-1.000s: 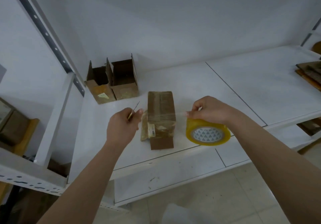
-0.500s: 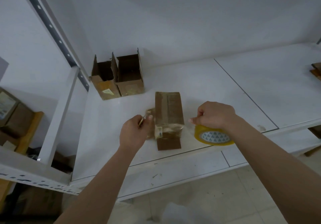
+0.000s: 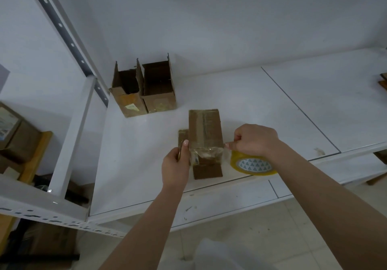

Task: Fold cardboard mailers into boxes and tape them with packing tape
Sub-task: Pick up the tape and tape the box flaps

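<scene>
**Tape stretched over the near end of a light cardboard box**

Cardboard this thin weighs almost nothing, so the box (image 3: 205, 135) on the white shelf (image 3: 272, 106) will skid if I pull the tape sideways without pinning it. It lies near the front edge, between my hands, long side running away from me. My left hand (image 3: 174, 165) has its thumb pressed flat against the box's left wall, holding down the free end of the clear tape strip (image 3: 207, 151); a thin yellowish thing sits in that grip, but I cannot tell what it is. My right hand (image 3: 254, 139) pinches the strip just beside the right wall, fingers curled, with the yellow tape roll (image 3: 252, 163) hanging under it.

I judge the walls stiff enough along the edges but soft mid-panel, so pressure belongs at the corners. The film is slick on its back, sticky underneath, and already wrinkled where it crosses the top. The surface is matte brown, scuffed, with old tape down the middle seam.

Two open-topped boxes (image 3: 144, 89) stand at the back of the shelf, touching each other.
</scene>
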Tool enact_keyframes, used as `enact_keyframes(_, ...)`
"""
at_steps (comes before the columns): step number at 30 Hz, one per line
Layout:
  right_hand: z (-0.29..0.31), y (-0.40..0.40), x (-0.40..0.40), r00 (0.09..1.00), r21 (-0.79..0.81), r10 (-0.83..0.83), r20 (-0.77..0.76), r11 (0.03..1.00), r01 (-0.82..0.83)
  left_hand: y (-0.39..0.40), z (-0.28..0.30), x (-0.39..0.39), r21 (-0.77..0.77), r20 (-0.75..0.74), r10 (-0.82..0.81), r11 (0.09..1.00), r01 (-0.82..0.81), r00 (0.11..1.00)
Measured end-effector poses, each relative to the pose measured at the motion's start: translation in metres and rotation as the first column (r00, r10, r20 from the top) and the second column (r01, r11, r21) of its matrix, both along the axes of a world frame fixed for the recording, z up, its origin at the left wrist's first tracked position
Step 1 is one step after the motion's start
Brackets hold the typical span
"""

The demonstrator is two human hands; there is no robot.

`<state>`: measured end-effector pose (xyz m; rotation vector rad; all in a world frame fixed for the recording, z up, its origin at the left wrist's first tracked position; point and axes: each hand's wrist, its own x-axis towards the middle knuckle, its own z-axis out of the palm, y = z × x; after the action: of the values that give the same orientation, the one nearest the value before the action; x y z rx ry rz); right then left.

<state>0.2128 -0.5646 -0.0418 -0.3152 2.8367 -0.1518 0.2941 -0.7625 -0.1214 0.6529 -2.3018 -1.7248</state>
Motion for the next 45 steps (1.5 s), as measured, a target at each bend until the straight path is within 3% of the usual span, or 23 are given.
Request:
enact_keyframes(5,0.0,0.001,0.001,1.0,0.0,-0.014,0.011,1.0,0.014,0.003,-0.006,-0.001,0.076,0.242,0.04,0.995,-0.06,0.969)
enact_keyframes(11,0.002,0.004,0.002,0.999,-0.02,-0.032,0.017,0.999,0.032,-0.028,0.016,-0.009,-0.127,0.176,0.015,0.992,0.007,0.984)
enact_keyframes(13,0.002,0.005,0.002,0.999,-0.031,-0.042,0.026,0.999,0.043,-0.04,0.035,-0.015,-0.125,0.083,-0.014,0.992,0.024,0.996)
enact_keyframes(16,0.0,0.002,0.004,0.997,-0.078,-0.054,0.055,0.995,0.058,-0.033,0.073,-0.022,-0.053,-0.089,-0.205,0.978,0.201,0.975)
enact_keyframes(18,-0.001,-0.003,0.005,0.996,-0.125,-0.059,0.069,0.99,0.068,-0.019,0.097,-0.028,-0.089,-0.117,-0.42,0.907,0.412,0.9)
enact_keyframes(20,-0.002,-0.006,0.005,0.995,-0.142,-0.051,0.086,0.988,0.063,-0.003,0.109,-0.036,-0.121,-0.05,-0.608,0.791,0.6,0.792)
enact_keyframes(22,-0.001,-0.007,0.005,0.993,-0.155,-0.039,0.109,0.986,0.055,0.008,0.108,-0.046,-0.097,0.1,-0.689,0.712,0.696,0.718)
enact_keyframes(25,0.003,-0.002,0.004,0.978,-0.252,-0.001,0.209,0.966,0.054,0.01,0.094,-0.056,-0.048,0.236,-0.665,0.72,0.692,0.708)
enact_keyframes(28,0.007,0.007,0.004,0.928,-0.425,0.018,0.373,0.892,0.154,0.006,0.084,-0.061,-0.075,0.226,-0.632,0.747,0.661,0.741)
enact_keyframes(30,0.009,0.015,0.002,0.919,-0.472,0.022,0.394,0.863,0.182,0.004,0.081,-0.062,-0.095,0.217,-0.632,0.745,0.66,0.744)
enact_keyframes(32,0.008,0.021,-0.001,0.95,-0.393,-0.017,0.313,0.908,0.146,0.003,0.08,-0.061,-0.098,0.214,-0.644,0.734,0.672,0.735)
enact_keyframes(35,0.007,0.025,-0.005,0.982,-0.059,-0.015,0.188,0.998,0.027,0.004,0.082,-0.058,-0.148,0.217,-0.675,0.692,0.707,0.705)
enact_keyframes(37,0.009,0.029,-0.006,0.974,-0.123,0.018,0.228,0.992,0.011,0.004,0.087,-0.057,-0.179,0.254,-0.709,0.634,0.752,0.658)
enact_keyframes(40,0.014,0.035,-0.004,0.942,-0.339,0.05,0.332,0.938,0.069,0.004,0.098,-0.055,-0.262,0.382,-0.755,0.464,0.846,0.533)
enact_keyframes(43,0.018,0.036,0.0,0.939,-0.377,0.046,0.341,0.922,0.092,0.013,0.109,-0.056,-0.357,0.536,-0.72,0.279,0.892,0.44)
enact_keyframes(45,0.018,0.036,0.003,0.946,-0.389,0.029,0.322,0.915,0.105,0.025,0.113,-0.056,-0.453,0.626,-0.65,0.147,0.879,0.431)
